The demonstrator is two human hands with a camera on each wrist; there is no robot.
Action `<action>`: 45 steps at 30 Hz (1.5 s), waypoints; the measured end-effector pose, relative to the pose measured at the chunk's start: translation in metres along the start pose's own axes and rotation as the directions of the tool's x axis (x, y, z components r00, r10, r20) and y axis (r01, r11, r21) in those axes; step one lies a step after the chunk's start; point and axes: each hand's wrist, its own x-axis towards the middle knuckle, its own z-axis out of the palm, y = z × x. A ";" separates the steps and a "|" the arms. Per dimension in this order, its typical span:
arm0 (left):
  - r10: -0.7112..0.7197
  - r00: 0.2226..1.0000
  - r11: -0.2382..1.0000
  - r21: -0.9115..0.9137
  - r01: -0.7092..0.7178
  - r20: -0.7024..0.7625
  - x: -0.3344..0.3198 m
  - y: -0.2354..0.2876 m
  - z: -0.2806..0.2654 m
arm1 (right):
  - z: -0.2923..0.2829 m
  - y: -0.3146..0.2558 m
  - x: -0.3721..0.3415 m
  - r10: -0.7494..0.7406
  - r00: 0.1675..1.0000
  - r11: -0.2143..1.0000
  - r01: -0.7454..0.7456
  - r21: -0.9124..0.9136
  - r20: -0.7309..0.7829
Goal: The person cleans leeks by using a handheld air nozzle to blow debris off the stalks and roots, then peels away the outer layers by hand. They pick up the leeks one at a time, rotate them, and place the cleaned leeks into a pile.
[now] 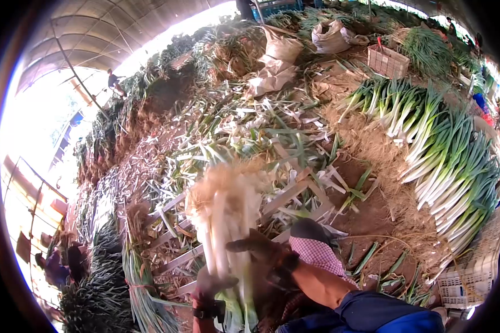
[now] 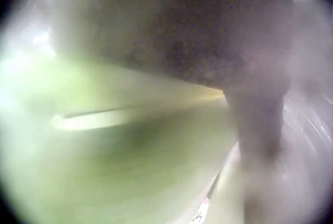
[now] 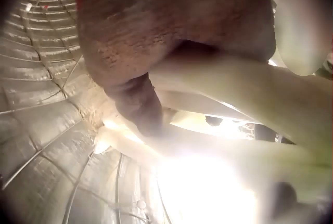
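A bunch of leeks (image 1: 219, 238) stands upright in front of the person, its blurred roots at the top and green leaves below. Low on the stalks, the left hand (image 1: 211, 284) grips the bunch. From the right side the right hand (image 1: 256, 248) lies against the white stalks, its fingers reaching across them. In the left wrist view the left hand (image 2: 177, 31) is blurred over the green leaves (image 2: 130, 156). The right wrist view has the right hand (image 3: 177, 26) curled round pale stalks (image 3: 234, 88).
A long row of leeks (image 1: 428, 150) lies at the right, beside a crate (image 1: 469, 280). Loose trimmings (image 1: 250, 130) cover the ground ahead. Sacks (image 1: 280, 50) and a basket (image 1: 388, 62) stand behind. Tied leeks (image 1: 144, 277) lie at the left.
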 end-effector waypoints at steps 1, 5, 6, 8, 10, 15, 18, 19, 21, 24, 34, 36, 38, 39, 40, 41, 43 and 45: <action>-0.007 0.999 1.000 -0.010 0.006 -0.041 -0.006 0.003 0.001 | -0.001 0.003 0.001 -0.050 0.998 0.992 0.055 -0.109 0.048; -0.030 0.992 0.998 -0.062 0.023 -0.119 -0.034 0.047 0.014 | 0.042 -0.023 -0.021 -0.084 0.994 0.975 0.096 -0.198 0.070; -0.001 0.993 0.996 -0.090 -0.009 -0.115 -0.039 0.052 0.016 | 0.049 -0.024 -0.026 -0.091 0.996 0.963 0.093 -0.254 0.020; 0.030 0.989 0.991 -0.123 -0.048 -0.146 -0.043 0.059 0.022 | 0.053 -0.014 -0.022 -0.084 0.996 0.947 0.093 -0.309 0.043; 0.093 0.966 0.975 -0.176 -0.137 -0.241 -0.053 0.066 0.030 | 0.058 0.008 -0.019 -0.144 0.987 0.956 0.156 -0.249 0.069; 0.206 0.869 0.890 -0.282 -0.357 -0.449 -0.053 0.043 0.043 | 0.073 0.037 -0.007 -0.282 0.957 0.847 0.214 -0.487 -0.070; 0.200 0.787 0.901 -0.207 -0.382 -0.584 -0.057 0.017 0.042 | 0.083 0.037 -0.002 -0.197 0.977 0.839 0.123 -0.530 -0.084; 0.259 0.760 0.903 -0.130 -0.410 -0.596 -0.054 0.007 0.040 | 0.087 0.034 -0.003 -0.216 0.974 0.787 0.136 -0.602 -0.062; 0.314 0.833 0.876 -0.200 -0.439 -0.455 -0.061 0.019 0.034 | 0.088 0.037 0.001 -0.192 0.980 0.756 0.120 -0.643 -0.043; 0.428 0.829 0.850 -0.150 -0.504 -0.360 -0.063 0.022 0.036 | 0.092 0.043 0.004 -0.209 0.977 0.792 0.147 -0.593 -0.038; 0.319 0.845 0.923 -0.060 -0.379 -0.428 -0.045 -0.015 0.027 | 0.107 0.034 -0.012 -0.015 0.999 0.787 0.039 -0.616 0.044; 0.315 0.838 0.901 -0.137 -0.412 -0.446 -0.047 0.002 0.036 | 0.103 0.037 -0.010 -0.064 0.996 0.735 0.092 -0.671 0.067; 0.311 0.828 0.871 -0.209 -0.445 -0.466 -0.051 0.009 0.040 | 0.103 0.039 -0.009 -0.111 0.989 0.676 0.147 -0.722 0.097; 0.305 0.820 0.919 -0.074 -0.386 -0.485 -0.053 0.010 0.041 | 0.104 0.038 -0.010 -0.125 0.987 0.685 0.157 -0.712 0.097; 0.302 0.810 0.947 0.061 -0.316 -0.503 -0.054 0.010 0.041 | 0.105 0.037 -0.011 -0.140 0.986 0.693 0.166 -0.702 0.096; 0.302 0.811 0.947 0.061 -0.315 -0.501 -0.053 0.005 0.040 | 0.107 0.035 -0.013 -0.140 0.986 0.693 0.166 -0.701 0.094; 0.271 0.780 0.958 0.084 -0.273 -0.564 -0.049 -0.014 0.034 | 0.111 0.031 -0.018 -0.088 0.991 0.693 0.135 -0.708 0.103; 0.339 0.734 0.939 0.257 -0.228 -0.588 -0.048 -0.021 0.025 | 0.111 0.026 -0.017 -0.014 0.993 0.727 0.093 -0.680 0.120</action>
